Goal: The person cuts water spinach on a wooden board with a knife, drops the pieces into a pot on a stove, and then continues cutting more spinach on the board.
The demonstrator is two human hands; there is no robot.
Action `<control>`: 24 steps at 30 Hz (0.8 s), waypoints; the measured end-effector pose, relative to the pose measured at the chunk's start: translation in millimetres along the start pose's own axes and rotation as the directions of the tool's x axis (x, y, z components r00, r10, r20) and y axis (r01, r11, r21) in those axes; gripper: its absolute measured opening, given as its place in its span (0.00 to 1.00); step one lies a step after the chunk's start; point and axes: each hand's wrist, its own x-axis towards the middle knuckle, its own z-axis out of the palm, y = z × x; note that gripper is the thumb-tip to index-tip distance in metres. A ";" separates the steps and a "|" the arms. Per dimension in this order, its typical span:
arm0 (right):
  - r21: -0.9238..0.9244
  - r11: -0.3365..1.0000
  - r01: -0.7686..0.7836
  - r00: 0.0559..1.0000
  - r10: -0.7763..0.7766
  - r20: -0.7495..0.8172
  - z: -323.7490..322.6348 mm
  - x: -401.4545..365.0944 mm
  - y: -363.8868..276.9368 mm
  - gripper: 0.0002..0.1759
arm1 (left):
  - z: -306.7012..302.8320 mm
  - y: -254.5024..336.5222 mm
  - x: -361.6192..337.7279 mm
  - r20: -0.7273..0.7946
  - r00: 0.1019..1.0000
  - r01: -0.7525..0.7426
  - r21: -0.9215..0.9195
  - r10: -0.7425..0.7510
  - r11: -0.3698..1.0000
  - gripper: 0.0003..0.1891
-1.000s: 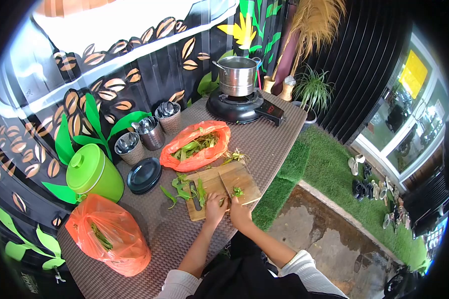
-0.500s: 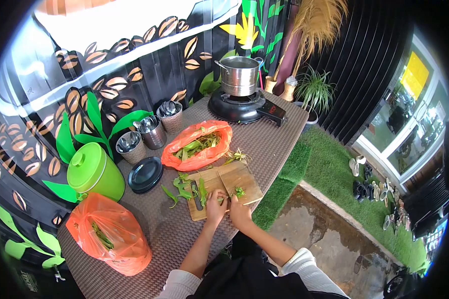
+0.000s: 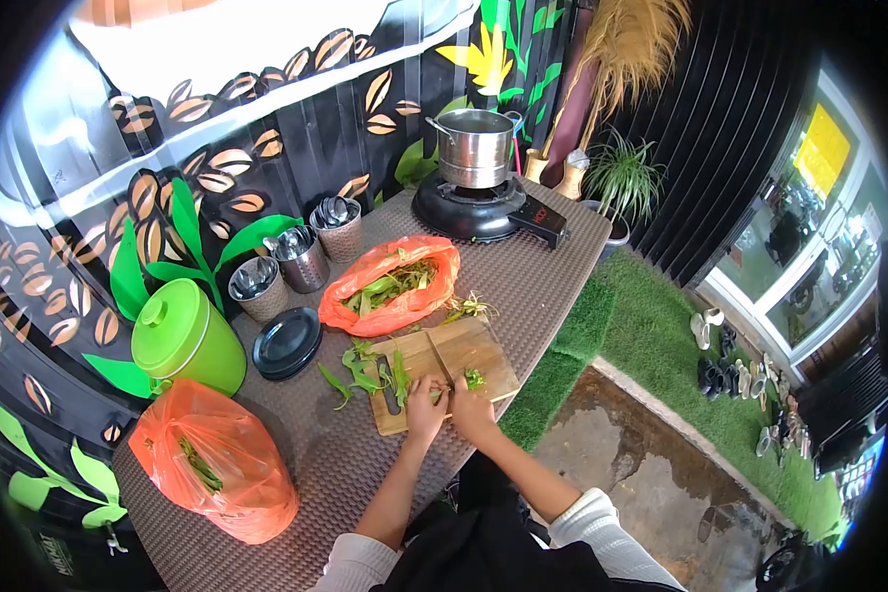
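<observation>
My right hand (image 3: 473, 410) is closed around the handle of a knife (image 3: 440, 357), whose blade points away from me over the wooden cutting board (image 3: 498, 367). Beside it my left hand (image 3: 425, 408) presses down with bent fingers on leafy greens, mostly hidden under the fingers. A small heap of chopped greens (image 3: 475, 379) lies right of the blade. Uncut leafy greens (image 3: 364, 369) spread over the board's left end and onto the table. Behind the board, an open orange plastic bag (image 3: 333, 308) holds more greens, with some stems (image 3: 469, 308) at its right.
A steel pot (image 3: 475, 158) stands on a black portable stove (image 3: 454, 212) at the back. Along the wall are several cutlery holders (image 3: 340, 239), black plates (image 3: 287, 342) and a green lidded container (image 3: 192, 340). Another orange bag (image 3: 237, 483) sits at the front left.
The hands stay at the same place on the board, with only a very slight shift of the right hand and knife. Nothing else has visibly moved.
</observation>
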 end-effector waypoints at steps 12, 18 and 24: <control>-0.001 1.000 0.024 1.000 -0.024 0.010 0.9 -2.5 -0.8 0.16 | 0.0 -1.5 -0.6 0.002 1.000 -0.004 -0.007 0.004 1.000 0.07; 0.025 0.993 0.115 0.992 -0.116 0.045 -15.0 -0.8 1.5 0.11 | -0.1 -5.2 -1.1 0.006 0.999 -0.044 0.044 0.043 0.998 0.07; 0.000 1.000 -0.008 0.999 0.008 -0.033 9.8 -12.9 -0.7 0.13 | -3.5 4.8 -2.5 0.007 1.000 -0.013 0.012 0.013 1.000 0.06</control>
